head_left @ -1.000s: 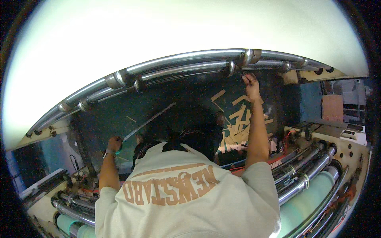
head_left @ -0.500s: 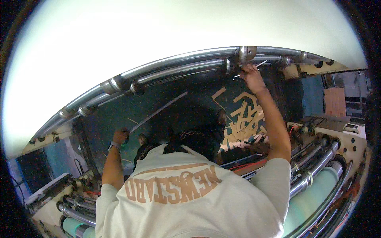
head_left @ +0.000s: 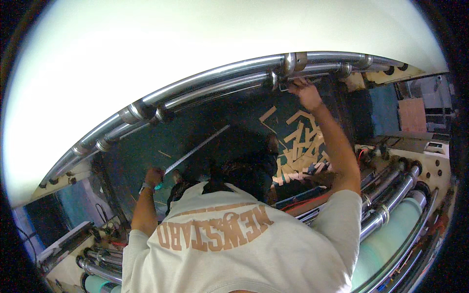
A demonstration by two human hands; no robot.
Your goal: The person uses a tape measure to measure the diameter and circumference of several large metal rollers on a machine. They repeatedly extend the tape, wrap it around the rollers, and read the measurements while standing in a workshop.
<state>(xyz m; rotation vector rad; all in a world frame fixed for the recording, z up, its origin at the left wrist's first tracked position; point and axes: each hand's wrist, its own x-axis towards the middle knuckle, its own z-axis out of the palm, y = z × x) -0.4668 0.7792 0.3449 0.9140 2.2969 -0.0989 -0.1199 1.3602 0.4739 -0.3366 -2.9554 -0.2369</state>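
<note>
My left hand [head_left: 155,176], dark and low at the left, is closed around the end of a tape measure. From it the long pale blade [head_left: 196,151], with markings along it, stretches up and to the right; a bit of green shows by the fingers. My right hand [head_left: 307,95] is raised to the lower steel roller shaft [head_left: 229,87], just right of a metal collar [head_left: 274,79]. Its bent fingers hold a slim metal rod [head_left: 284,89], whose near end sticks out beside the collar. The rod's exact kind is unclear, and the fingertips are partly in shadow.
A heap of cardboard strips [head_left: 300,154] lies on the dark floor below my right forearm. Another steel shaft [head_left: 215,71] runs above, before a bright white surface [head_left: 195,34]. Behind me at the right are more steel rollers [head_left: 388,210] and a pale green roller [head_left: 386,244].
My right hand has moved slightly left and the rod has turned, now close against the collar and shaft. My left hand sits a little lower, still holding the tape measure; the view has shifted slightly.
</note>
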